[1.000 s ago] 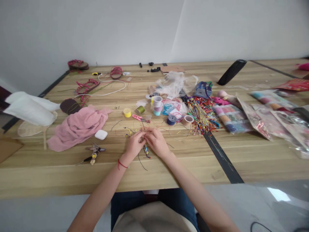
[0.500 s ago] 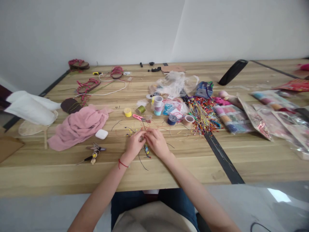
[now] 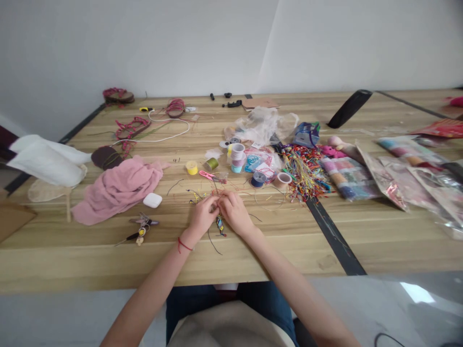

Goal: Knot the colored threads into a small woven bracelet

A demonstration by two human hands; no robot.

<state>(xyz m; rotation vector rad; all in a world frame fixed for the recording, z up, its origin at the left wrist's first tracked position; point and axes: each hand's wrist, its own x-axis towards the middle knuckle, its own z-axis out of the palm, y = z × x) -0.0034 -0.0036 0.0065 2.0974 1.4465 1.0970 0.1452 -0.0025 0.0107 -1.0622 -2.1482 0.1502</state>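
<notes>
My left hand (image 3: 203, 213) and my right hand (image 3: 234, 211) meet fingertip to fingertip over the near middle of the table, both pinched closed. Between them is a braided cord piece (image 3: 220, 225) in blue, yellow and red; its patterned end hangs below my fingers, and the part inside the pinch is hidden. Dark loose cord (image 3: 214, 243) trails toward the table's front edge. Yellow and black cord ends (image 3: 195, 195) stick out past my left fingers. Just beyond my hands lie pink thread snips (image 3: 207, 175), a yellow spool (image 3: 191, 167) and a green spool (image 3: 211, 163).
To the left are a pink cloth (image 3: 121, 190), a white case (image 3: 152, 200) and keys (image 3: 142, 231). Stacked spools (image 3: 237, 156), a navy spool (image 3: 258, 180), a heap of colourful cords (image 3: 306, 171) and bagged materials (image 3: 349, 177) spread rightward. Corded sandals (image 3: 132, 128) lie farther back.
Both hands stay in nearly the same place, still pinching the braided cord piece. Only a slight shift of the fingers shows.
</notes>
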